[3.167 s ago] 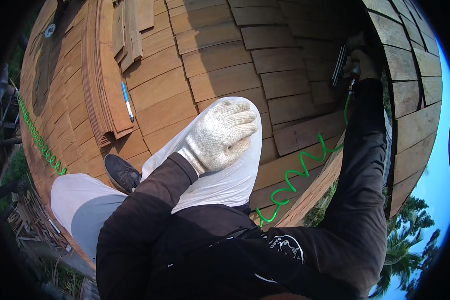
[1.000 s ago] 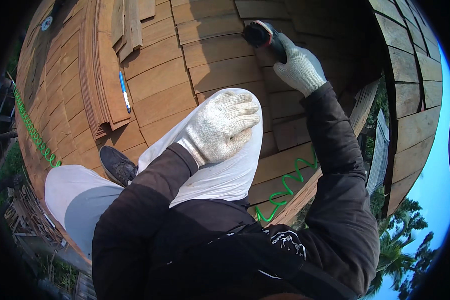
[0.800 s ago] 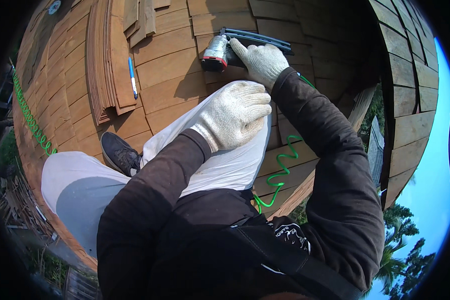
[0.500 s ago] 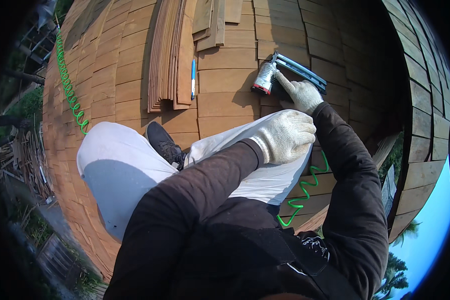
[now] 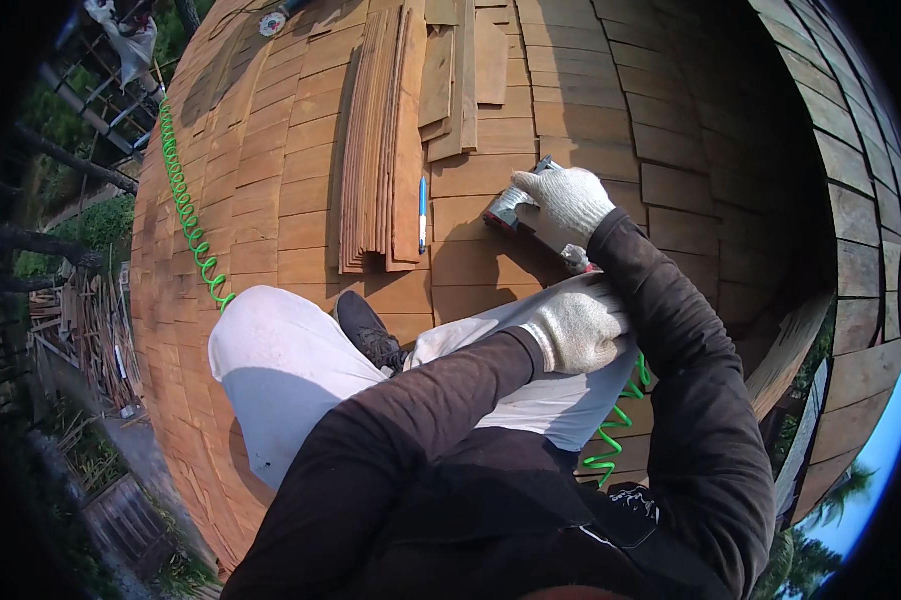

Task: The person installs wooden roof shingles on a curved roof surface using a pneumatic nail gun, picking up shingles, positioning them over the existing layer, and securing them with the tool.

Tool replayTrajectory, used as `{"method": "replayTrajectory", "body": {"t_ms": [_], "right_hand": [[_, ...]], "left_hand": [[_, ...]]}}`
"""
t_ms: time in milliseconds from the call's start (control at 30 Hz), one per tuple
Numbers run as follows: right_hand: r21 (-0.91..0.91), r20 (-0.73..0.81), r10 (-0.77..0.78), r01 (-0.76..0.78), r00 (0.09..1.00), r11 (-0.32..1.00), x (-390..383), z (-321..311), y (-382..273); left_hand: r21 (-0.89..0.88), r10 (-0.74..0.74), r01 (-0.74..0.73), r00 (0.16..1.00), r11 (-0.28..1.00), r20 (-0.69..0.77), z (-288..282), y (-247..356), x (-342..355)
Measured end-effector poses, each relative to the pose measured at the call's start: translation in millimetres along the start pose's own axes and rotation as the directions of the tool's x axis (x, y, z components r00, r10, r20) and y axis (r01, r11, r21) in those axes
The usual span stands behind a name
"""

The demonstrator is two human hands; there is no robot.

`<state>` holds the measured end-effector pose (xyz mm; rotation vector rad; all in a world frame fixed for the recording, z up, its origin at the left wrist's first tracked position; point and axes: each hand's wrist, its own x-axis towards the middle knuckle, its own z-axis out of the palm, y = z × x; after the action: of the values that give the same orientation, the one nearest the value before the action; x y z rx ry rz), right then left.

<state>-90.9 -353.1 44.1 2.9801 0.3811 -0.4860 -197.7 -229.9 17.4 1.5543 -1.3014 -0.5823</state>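
My right hand, in a white knit glove, grips a nail gun just above the shingled roof. Its silver and dark body pokes out left of the glove; the fingers round the handle are mostly hidden. A metal air fitting shows below the wrist. My left hand, also gloved, is closed and rests on my right knee. My right forearm and the knee partly cover its fingers, so anything inside is out of sight. A blue and white pen lies left of the nail gun, beside stacked wooden shingles.
More loose shingles lie beyond the stack. Green coiled hose runs down the left side and shows again under my right arm. What looks like an angle grinder lies at the far left. The roof's edge drops away at left.
My right hand has turned the nail gun, swinging its long magazine out of plain sight. The left hand stays on the knee. The whole view has shifted, showing more of the far roof.
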Motion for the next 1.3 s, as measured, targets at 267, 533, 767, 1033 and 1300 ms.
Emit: {"method": "replayTrajectory", "body": {"t_ms": [267,533,767,1033,1300], "right_hand": [[0.226,-0.255,0.075,-0.016,0.964,0.974,120,30,9],[0.43,-0.321,0.356,-0.2,0.878,0.88,197,41,61],[0.392,-0.455,0.344,-0.162,0.821,0.906,281,32,108],[0.228,-0.501,0.327,-0.242,0.801,0.943,385,18,115],[-0.113,-0.557,0.127,-0.227,0.821,0.967,416,17,126]], "left_hand": [[0.241,0.216,-0.168,0.959,0.956,-0.185,10,-17,12],[0.339,0.017,0.403,0.622,0.85,-0.783,-87,-131,-3],[0.269,-0.607,0.941,0.339,0.206,-0.719,-161,-231,-67],[0.317,-0.588,0.934,0.352,0.166,-0.728,-160,-228,-62],[0.322,-0.568,0.933,0.356,0.164,-0.742,-155,-235,-64]]}}
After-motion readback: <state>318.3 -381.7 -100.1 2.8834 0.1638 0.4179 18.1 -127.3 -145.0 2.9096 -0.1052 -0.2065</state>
